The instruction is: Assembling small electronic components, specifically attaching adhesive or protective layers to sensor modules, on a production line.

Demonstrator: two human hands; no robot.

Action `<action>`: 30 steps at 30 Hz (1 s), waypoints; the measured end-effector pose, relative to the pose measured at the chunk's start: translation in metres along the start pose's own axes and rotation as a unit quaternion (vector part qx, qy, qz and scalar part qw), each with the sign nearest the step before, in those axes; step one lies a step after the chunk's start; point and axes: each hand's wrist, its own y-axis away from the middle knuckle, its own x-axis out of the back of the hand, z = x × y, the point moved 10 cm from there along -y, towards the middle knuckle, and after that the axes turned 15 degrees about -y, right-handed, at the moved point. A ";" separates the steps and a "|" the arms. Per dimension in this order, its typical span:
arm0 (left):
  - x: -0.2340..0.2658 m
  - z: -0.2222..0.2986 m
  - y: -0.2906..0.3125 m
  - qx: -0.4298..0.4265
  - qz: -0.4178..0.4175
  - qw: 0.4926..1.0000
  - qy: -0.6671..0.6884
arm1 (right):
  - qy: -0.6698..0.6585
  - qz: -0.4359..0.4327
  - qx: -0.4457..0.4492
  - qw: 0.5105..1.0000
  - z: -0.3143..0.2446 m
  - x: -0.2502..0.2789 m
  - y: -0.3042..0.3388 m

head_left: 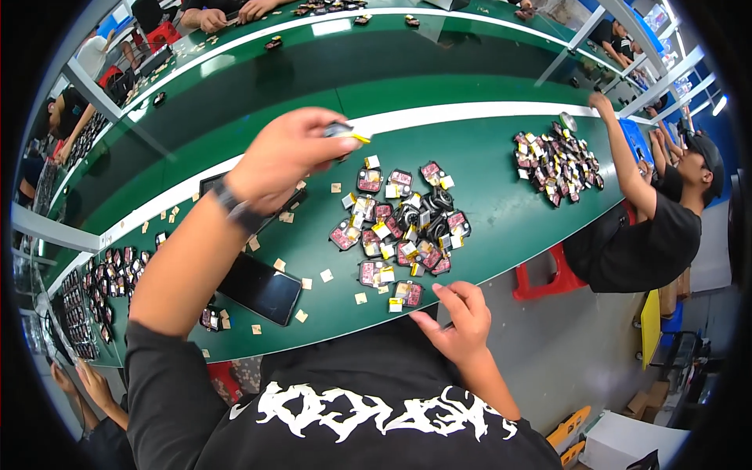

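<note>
My left hand (286,153) is raised over the far part of the green table (501,243), with a dark band on its wrist. Its fingers pinch a small electronic module (345,133), dark and silvery with a yellow strip. My right hand (464,323) is at the near table edge, thumb and forefinger apart with nothing between them. Closest to it lies a module with a pink circuit board (407,294) and a white-and-yellow tab. Beyond that, a loose pile of similar black-rimmed modules (403,243) spreads over the table, some turned dark side up.
Left of the pile lies a black phone-like slab (262,288) among small beige squares (327,275). More modules (117,270) cover the far left. At right, a seated co-worker (654,211) reaches over another heap (554,163). A green conveyor belt (235,102) runs beyond the white rail (439,112).
</note>
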 end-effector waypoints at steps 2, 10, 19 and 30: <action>-0.004 -0.015 0.051 0.086 0.013 0.988 0.130 | -0.010 -0.002 -0.092 0.996 0.002 0.005 0.004; -0.060 -0.074 0.193 0.136 0.039 0.946 0.292 | -0.439 -0.126 -0.384 0.802 -0.031 -0.023 0.002; -0.042 -0.071 0.221 0.074 0.108 0.981 0.142 | -0.515 -0.284 -0.446 0.674 -0.081 -0.119 -0.021; -0.022 -0.077 0.243 0.050 0.093 0.992 0.069 | -0.519 -0.317 -0.524 0.596 -0.107 -0.175 -0.012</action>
